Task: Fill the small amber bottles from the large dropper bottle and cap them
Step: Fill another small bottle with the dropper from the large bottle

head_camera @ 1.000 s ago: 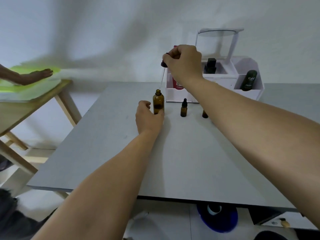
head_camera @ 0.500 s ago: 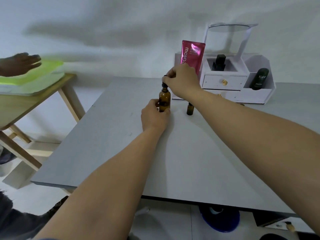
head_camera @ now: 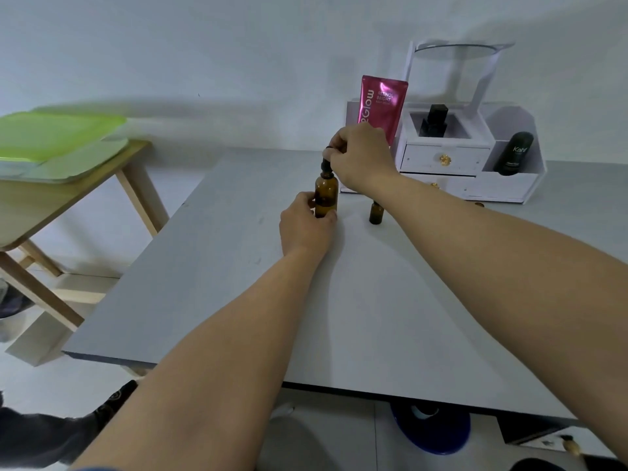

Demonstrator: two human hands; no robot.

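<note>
Your right grip [head_camera: 360, 158] is clenching on the black dropper cap [head_camera: 325, 163], pinching it between thumb and fingertips from above and from the right. Your left grip [head_camera: 306, 229] is wrapping the lower body of the large dropper bottle [head_camera: 326, 195] and steadying it upright on the bench [head_camera: 339, 317]. The cap is sitting directly over the bottle's neck, in line with its vertical long axis; whether it is threaded home cannot be told. In my judgement, any turn or lift of the cap is going to run along that axis. One small amber bottle [head_camera: 376, 214] is standing upright just right of the large one, apart from it and nearer your right grip; whether it is capped cannot be told.
</note>
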